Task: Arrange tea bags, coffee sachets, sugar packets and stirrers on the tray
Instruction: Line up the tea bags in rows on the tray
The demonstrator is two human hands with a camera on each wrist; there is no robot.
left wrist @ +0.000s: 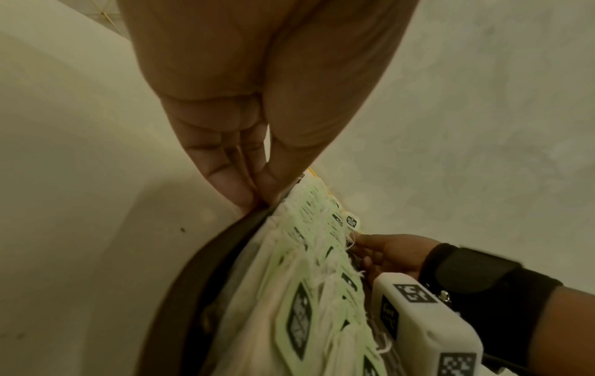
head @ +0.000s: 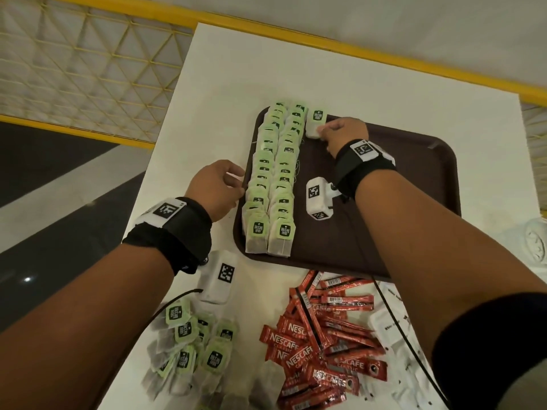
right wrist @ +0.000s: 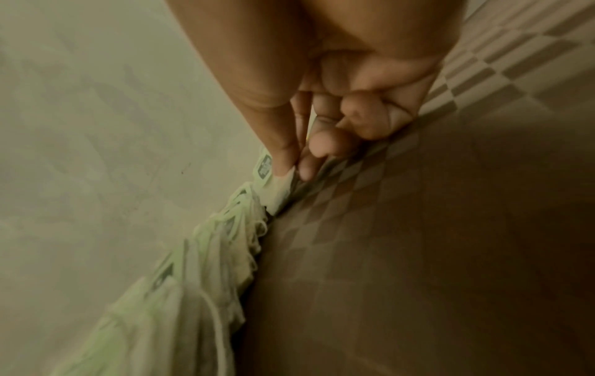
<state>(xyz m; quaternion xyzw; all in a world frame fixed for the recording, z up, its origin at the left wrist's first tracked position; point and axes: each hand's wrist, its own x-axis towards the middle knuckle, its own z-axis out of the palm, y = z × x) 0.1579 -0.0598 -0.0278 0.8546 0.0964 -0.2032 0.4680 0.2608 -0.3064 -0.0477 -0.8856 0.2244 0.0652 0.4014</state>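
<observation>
1. A tea bag (head: 316, 123) is pinched by the right hand (head: 344, 134) at the tray's (head: 414, 184) far edge, beside two rows of tea bags (head: 273, 176).
2. The tray's left rim is touched by the left hand's (head: 217, 187) loosely curled fingers; nothing is held.
3. Coffee sachets (head: 322, 341) are heaped on the desk (head: 207, 113).

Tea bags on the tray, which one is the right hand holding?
The lone tea bag at the tray's far edge, beside the two rows; the right hand pinches it.
</observation>
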